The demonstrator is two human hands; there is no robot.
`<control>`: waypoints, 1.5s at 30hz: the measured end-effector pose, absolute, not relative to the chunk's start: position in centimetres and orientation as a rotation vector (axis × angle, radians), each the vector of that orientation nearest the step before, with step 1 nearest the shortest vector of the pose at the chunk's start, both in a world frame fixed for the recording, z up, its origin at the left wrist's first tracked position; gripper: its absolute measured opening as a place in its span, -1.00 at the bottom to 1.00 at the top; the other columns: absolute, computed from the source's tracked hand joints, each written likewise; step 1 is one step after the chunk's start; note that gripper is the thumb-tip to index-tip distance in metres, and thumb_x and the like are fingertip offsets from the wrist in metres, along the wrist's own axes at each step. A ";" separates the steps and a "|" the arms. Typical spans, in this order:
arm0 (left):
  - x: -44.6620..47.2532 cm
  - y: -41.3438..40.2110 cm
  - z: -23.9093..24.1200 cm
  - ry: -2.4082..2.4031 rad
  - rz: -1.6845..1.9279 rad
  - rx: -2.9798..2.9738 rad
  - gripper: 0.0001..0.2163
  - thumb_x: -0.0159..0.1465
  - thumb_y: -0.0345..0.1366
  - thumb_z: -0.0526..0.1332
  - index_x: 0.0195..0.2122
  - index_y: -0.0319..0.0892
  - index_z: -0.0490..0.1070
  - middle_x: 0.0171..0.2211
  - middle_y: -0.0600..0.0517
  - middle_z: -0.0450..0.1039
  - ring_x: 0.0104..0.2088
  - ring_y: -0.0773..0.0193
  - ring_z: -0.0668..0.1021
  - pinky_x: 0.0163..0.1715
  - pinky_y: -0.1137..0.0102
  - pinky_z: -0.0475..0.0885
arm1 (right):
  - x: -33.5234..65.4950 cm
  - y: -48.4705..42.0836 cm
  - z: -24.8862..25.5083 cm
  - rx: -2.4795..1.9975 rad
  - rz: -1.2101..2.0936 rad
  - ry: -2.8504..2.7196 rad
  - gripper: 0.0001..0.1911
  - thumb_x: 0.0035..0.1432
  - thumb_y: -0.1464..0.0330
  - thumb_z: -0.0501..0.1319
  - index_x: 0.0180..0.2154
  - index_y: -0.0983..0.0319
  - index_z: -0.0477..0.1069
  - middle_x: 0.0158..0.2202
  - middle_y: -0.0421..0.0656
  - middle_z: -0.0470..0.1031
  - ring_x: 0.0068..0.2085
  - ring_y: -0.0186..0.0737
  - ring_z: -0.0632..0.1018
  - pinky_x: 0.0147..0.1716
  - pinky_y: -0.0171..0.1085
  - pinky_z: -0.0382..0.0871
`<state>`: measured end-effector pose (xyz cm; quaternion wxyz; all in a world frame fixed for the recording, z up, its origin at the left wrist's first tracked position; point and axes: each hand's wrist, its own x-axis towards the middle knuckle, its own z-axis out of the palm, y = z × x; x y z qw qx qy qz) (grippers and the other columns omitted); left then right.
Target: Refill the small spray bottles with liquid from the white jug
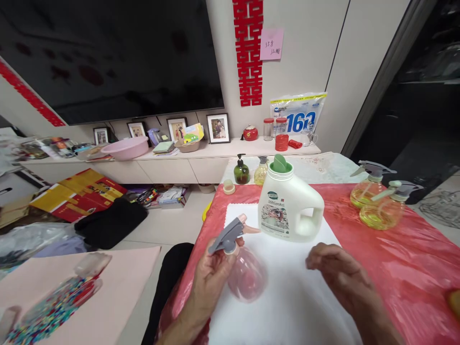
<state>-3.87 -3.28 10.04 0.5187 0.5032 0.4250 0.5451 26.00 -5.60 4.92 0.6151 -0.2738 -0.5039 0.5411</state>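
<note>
My left hand grips a pink see-through spray bottle by its neck, below the grey trigger head. The bottle is tilted a little over a white sheet. To its right, my right hand hovers above the sheet with loosely bent fingers, somewhat blurred; nothing shows in it. Just beyond both hands stands a large white detergent jug with a handle and a green spout in its uncapped mouth. A pale round cap lies near the far left table edge.
Two spray bottles with yellow liquid stand on the red table cover at right. Behind the jug are a green pump bottle and another yellow bottle. A pink board with colourful beads lies at lower left.
</note>
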 end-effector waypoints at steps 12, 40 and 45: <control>-0.3 -6.1 13.0 0.684 1.312 0.970 -0.65 0.14 -0.12 0.47 -0.07 -0.06 0.57 -0.12 -0.07 0.62 -0.01 0.04 0.62 0.10 0.17 0.48 | 20.3 -5.8 5.1 -0.448 1.918 -1.125 0.03 -0.02 -0.03 0.48 0.38 0.10 0.14 0.36 0.01 0.10 0.36 0.18 0.18 0.31 0.07 0.11; 0.0 -5.7 13.6 0.812 1.292 0.969 -0.55 -0.15 -0.12 0.61 -0.24 -0.09 0.58 -0.28 0.01 0.53 -0.17 0.13 0.60 0.01 0.24 0.49 | 21.0 -6.3 4.5 -0.272 1.921 -1.056 -0.10 -0.08 0.20 0.56 0.28 -0.05 0.29 0.31 -0.10 0.22 0.31 0.06 0.28 0.27 -0.04 0.21; -0.3 -6.4 12.5 0.832 1.261 0.987 -0.56 -0.04 -0.10 0.57 -0.14 -0.04 0.56 -0.18 -0.01 0.50 0.01 0.04 0.55 0.09 0.22 0.44 | 21.2 -6.0 4.0 -0.312 1.931 -1.034 -0.06 -0.11 0.18 0.58 0.29 -0.02 0.28 0.33 -0.07 0.18 0.33 0.12 0.24 0.31 0.04 0.13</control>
